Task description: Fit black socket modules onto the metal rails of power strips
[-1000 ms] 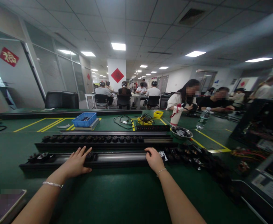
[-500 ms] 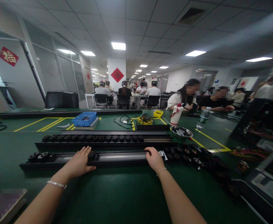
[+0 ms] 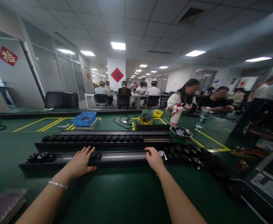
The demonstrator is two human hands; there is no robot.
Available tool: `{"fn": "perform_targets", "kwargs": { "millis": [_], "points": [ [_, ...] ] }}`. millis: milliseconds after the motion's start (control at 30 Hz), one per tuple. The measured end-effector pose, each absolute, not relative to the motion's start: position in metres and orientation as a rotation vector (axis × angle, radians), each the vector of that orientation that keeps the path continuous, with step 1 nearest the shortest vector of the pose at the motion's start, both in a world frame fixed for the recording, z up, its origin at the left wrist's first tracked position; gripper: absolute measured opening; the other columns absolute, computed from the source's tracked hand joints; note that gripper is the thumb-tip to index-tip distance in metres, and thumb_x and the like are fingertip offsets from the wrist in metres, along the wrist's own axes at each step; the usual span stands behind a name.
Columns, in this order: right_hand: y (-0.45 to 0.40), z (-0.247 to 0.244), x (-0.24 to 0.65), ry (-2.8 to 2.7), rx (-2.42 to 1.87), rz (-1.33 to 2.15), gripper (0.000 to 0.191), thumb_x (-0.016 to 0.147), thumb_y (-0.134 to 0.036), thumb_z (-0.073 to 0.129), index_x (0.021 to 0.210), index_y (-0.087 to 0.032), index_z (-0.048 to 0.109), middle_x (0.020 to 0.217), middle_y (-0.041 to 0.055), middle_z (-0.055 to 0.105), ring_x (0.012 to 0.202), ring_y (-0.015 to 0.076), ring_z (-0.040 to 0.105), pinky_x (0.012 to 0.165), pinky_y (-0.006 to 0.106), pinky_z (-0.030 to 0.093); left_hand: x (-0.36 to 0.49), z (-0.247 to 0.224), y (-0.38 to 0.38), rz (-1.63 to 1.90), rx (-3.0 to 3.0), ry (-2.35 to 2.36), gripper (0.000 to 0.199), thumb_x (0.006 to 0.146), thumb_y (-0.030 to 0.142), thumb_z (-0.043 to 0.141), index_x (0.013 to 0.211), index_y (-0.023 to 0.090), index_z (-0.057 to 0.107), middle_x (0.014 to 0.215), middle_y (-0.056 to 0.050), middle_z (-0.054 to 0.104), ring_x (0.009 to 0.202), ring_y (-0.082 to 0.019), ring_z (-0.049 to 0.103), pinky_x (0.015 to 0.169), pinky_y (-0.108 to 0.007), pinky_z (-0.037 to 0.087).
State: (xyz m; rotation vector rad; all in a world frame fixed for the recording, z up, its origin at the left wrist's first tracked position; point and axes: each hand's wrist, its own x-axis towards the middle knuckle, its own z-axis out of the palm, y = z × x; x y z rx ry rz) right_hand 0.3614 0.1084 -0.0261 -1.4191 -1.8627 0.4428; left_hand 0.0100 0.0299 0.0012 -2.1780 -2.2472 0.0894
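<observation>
A long black metal channel with a bare grey inner floor lies across the table in front of me. My left hand rests on it, fingers stretched and spread, its index side against a small black socket module inside the channel. Near the channel's right end, my right hand has its fingers curled over the rim. What lies beneath that palm is hidden. More black modules sit at the channel's left end, and a silvery-white piece shows just beyond my right hand.
Behind lies a second channel with a row of black modules. Loose black modules are heaped to the right. Farther back are a blue bin, a steel bowl, a bottle and a tumbler. People sit beyond.
My left hand and the small black module beside it have shifted slightly to the right along the channel. My right hand stays in place.
</observation>
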Motion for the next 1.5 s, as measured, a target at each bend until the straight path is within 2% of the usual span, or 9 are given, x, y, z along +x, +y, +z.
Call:
{"fn": "perform_targets", "kwargs": {
  "millis": [233,367,633,733,933,1500],
  "points": [
    [0.107,-0.024,0.361,-1.861,-1.425,0.451,0.029,0.074,-0.015,0.040,0.092,-0.020,0.063,0.101,0.0040,0.061,0.095,0.0157,0.056,0.086,0.028,0.041,0.019,-0.002,0.033,0.018,-2.212,-2.218,0.102,0.063,0.067,0.045,0.136,0.000,0.022,0.144,-0.021,0.020,0.133,-0.032,0.018,0.106,-0.043,0.023],
    [0.106,-0.023,0.361,-1.861,-1.426,0.455,0.030,0.074,-0.015,0.040,0.093,-0.020,0.063,0.101,0.0039,0.061,0.095,0.0157,0.056,0.085,0.028,0.042,0.019,-0.004,0.033,0.001,-2.233,-2.199,0.101,0.064,0.067,0.045,0.137,0.001,0.022,0.144,-0.021,0.020,0.133,-0.032,0.017,0.107,-0.043,0.023],
    [0.107,-0.023,0.362,-1.860,-1.436,0.456,0.029,0.074,-0.016,0.040,0.092,-0.020,0.063,0.101,0.0036,0.062,0.095,0.0157,0.056,0.088,0.028,0.041,0.024,-0.006,0.033,-0.077,-2.199,-2.222,0.094,0.063,0.063,0.051,0.138,0.013,0.024,0.145,-0.019,0.021,0.132,-0.037,0.018,0.104,-0.048,0.023],
    [0.108,-0.025,0.362,-1.864,-1.428,0.460,0.029,0.074,-0.016,0.040,0.092,-0.020,0.062,0.101,0.0035,0.061,0.095,0.0155,0.056,0.088,0.028,0.041,0.027,-0.008,0.034,-0.055,-2.188,-2.212,0.094,0.064,0.062,0.050,0.138,0.011,0.023,0.145,-0.019,0.022,0.132,-0.038,0.018,0.104,-0.048,0.023],
    [0.109,-0.026,0.361,-1.862,-1.429,0.441,0.029,0.074,-0.015,0.040,0.092,-0.020,0.063,0.100,0.0037,0.062,0.096,0.0156,0.056,0.088,0.028,0.041,0.038,-0.014,0.034,-0.022,-2.125,-2.177,0.094,0.066,0.057,0.050,0.135,-0.001,0.025,0.142,-0.023,0.027,0.131,-0.038,0.022,0.105,-0.045,0.024],
    [0.109,-0.026,0.362,-1.870,-1.435,0.448,0.029,0.074,-0.016,0.040,0.092,-0.020,0.062,0.101,0.0035,0.061,0.096,0.0158,0.056,0.087,0.027,0.041,0.057,-0.009,0.027,0.033,-2.119,-2.189,0.086,0.067,0.048,0.052,0.134,-0.001,0.030,0.141,-0.023,0.027,0.130,-0.038,0.023,0.105,-0.045,0.024]
  ]
}}
